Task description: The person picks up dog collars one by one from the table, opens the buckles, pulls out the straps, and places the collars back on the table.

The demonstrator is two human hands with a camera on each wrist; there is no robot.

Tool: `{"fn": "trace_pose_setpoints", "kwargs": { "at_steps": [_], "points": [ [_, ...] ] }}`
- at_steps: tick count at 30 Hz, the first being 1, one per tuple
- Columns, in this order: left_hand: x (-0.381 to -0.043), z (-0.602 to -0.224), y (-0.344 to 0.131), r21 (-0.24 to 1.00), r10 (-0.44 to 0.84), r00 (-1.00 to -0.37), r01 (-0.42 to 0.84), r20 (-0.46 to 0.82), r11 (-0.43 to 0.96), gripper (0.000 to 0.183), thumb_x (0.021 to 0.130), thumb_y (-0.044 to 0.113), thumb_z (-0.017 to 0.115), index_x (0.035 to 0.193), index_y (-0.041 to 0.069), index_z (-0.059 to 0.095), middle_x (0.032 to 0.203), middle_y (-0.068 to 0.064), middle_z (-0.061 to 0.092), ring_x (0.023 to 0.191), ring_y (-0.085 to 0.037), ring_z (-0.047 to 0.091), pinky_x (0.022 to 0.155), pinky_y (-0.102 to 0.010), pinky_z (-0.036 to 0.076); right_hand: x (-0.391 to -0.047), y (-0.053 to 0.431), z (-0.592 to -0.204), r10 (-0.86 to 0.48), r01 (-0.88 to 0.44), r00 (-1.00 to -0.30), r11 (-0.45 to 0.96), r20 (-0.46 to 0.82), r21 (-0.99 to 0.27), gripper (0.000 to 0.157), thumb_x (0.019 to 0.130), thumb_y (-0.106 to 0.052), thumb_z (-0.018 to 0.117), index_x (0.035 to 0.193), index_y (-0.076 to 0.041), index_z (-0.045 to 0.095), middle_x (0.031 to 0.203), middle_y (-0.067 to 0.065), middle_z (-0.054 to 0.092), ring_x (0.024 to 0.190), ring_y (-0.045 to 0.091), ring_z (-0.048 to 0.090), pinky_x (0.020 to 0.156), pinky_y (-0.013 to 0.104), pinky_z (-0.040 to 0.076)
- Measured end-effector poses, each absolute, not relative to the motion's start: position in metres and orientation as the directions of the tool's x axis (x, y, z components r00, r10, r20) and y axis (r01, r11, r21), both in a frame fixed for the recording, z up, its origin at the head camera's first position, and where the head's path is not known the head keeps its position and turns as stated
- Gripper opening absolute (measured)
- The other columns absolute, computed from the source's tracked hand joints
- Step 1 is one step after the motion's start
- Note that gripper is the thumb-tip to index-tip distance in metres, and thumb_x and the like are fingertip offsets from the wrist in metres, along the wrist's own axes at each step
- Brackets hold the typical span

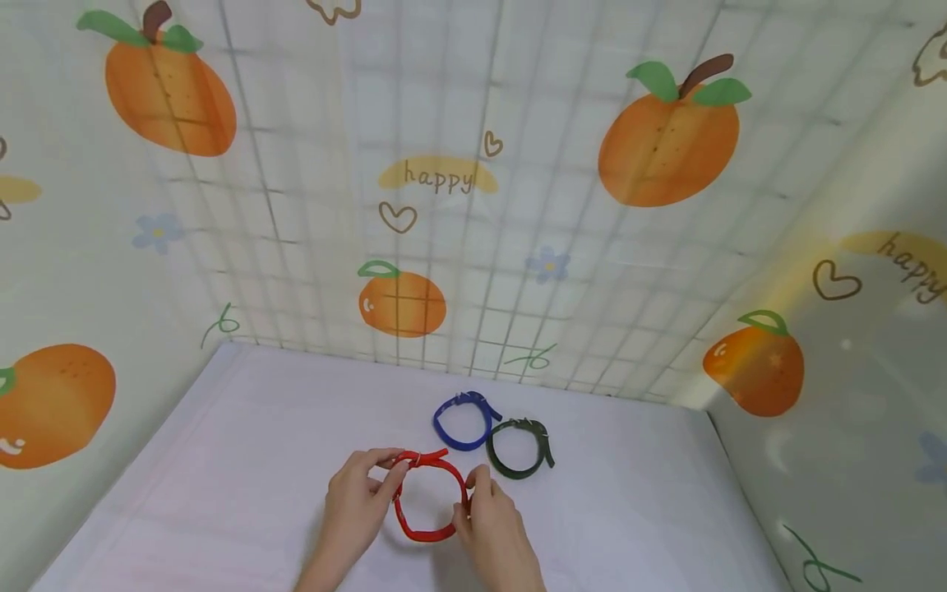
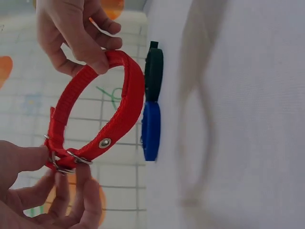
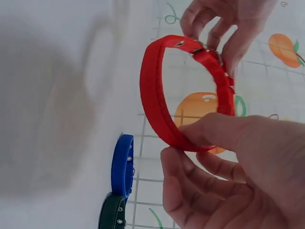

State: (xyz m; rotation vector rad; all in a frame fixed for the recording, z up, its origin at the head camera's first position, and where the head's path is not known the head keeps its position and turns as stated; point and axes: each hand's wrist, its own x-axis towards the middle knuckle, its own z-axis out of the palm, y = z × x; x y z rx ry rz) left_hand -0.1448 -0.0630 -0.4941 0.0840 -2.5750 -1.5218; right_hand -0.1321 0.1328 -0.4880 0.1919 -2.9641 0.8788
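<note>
A red collar (image 1: 427, 536), buckled into a loop with metal eyelets and rings, is held above the white table between both hands. My left hand (image 1: 358, 498) pinches it at the buckle end, where the metal buckle and D-ring (image 2: 79, 157) show in the left wrist view. On the opposite side of the loop, my right hand (image 1: 494, 526) grips the plain strap between thumb and fingers. Beyond the hands lie a blue collar (image 1: 464, 446) and a dark green collar (image 1: 515, 474), both fastened in loops and side by side.
The white tabletop (image 1: 281, 411) meets a curtain-like wall (image 1: 311, 247) printed with oranges and grid lines at the back. Similar printed walls rise at the left and right sides. Shadows of the hands and the red loop fall on the table.
</note>
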Motion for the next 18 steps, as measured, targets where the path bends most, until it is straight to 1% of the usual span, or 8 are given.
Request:
{"fn": "trace_pose_setpoints", "kwargs": {
  "at_steps": [2, 4, 8, 10, 14, 18],
  "points": [
    [-0.139, -0.490, -0.063, 0.867, -0.128, -0.987, 0.022, 0.098, 0.497, 0.021, 0.099, 0.029, 0.080, 0.118, 0.019, 0.078, 0.106, -0.001, 0.073, 0.071, -0.006, 0.066, 0.070, -0.020, 0.055, -0.126, 0.131, -0.488, -0.099, -0.105, -0.994, 0.819, 0.041, -0.564, 0.037, 0.095, -0.011, 0.079, 0.120, -0.007, 0.053, 0.082, 0.000, 0.060, 0.067, 0.008, 0.051, 0.060, 0.018, 0.049],
    [-0.133, -0.487, -0.063, 0.859, -0.115, -0.989, 0.017, 0.088, 0.511, 0.023, 0.098, 0.033, 0.081, 0.116, 0.020, 0.076, 0.107, 0.002, 0.073, 0.077, -0.007, 0.065, 0.073, -0.023, 0.055, -0.121, 0.130, -0.487, -0.099, -0.084, -0.995, 0.805, 0.007, -0.588, 0.041, 0.096, -0.012, 0.079, 0.126, -0.007, 0.052, 0.082, -0.001, 0.060, 0.067, 0.008, 0.050, 0.062, 0.018, 0.049],
    [-0.123, -0.485, -0.065, 0.873, -0.040, -0.996, 0.050, 0.079, 0.486, 0.026, 0.098, 0.037, 0.079, 0.116, 0.020, 0.069, 0.107, 0.005, 0.075, 0.088, -0.007, 0.064, 0.078, -0.024, 0.056, -0.112, 0.130, -0.488, -0.123, -0.099, -0.992, 0.794, 0.001, -0.600, 0.045, 0.097, -0.013, 0.077, 0.133, -0.007, 0.051, 0.083, -0.003, 0.060, 0.068, 0.006, 0.049, 0.064, 0.017, 0.049],
    [-0.117, -0.486, -0.066, 0.895, -0.001, -0.997, 0.066, 0.074, 0.440, 0.024, 0.097, 0.035, 0.079, 0.115, 0.020, 0.070, 0.105, 0.004, 0.075, 0.086, -0.007, 0.065, 0.078, -0.023, 0.057, -0.107, 0.132, -0.489, -0.126, -0.106, -0.992, 0.800, 0.008, -0.591, 0.042, 0.097, -0.013, 0.077, 0.132, -0.007, 0.054, 0.084, -0.003, 0.059, 0.069, 0.005, 0.049, 0.065, 0.018, 0.049],
    [-0.107, -0.487, -0.066, 0.921, 0.055, -0.996, 0.090, 0.074, 0.378, 0.023, 0.097, 0.035, 0.078, 0.115, 0.021, 0.075, 0.105, 0.003, 0.075, 0.080, -0.003, 0.064, 0.075, -0.018, 0.057, -0.101, 0.134, -0.492, -0.114, -0.070, -0.993, 0.801, -0.037, -0.595, 0.036, 0.098, -0.012, 0.076, 0.129, -0.007, 0.058, 0.088, -0.001, 0.059, 0.073, 0.008, 0.050, 0.068, 0.021, 0.054],
    [-0.101, -0.485, -0.064, 0.923, 0.053, -0.994, 0.112, 0.100, 0.368, 0.024, 0.095, 0.037, 0.080, 0.114, 0.022, 0.076, 0.100, 0.006, 0.079, 0.080, 0.000, 0.067, 0.079, -0.017, 0.058, -0.098, 0.135, -0.493, -0.122, -0.064, -0.991, 0.810, -0.060, -0.583, 0.035, 0.099, -0.015, 0.076, 0.129, -0.005, 0.061, 0.091, 0.000, 0.060, 0.075, 0.010, 0.054, 0.071, 0.025, 0.058]
  ]
}}
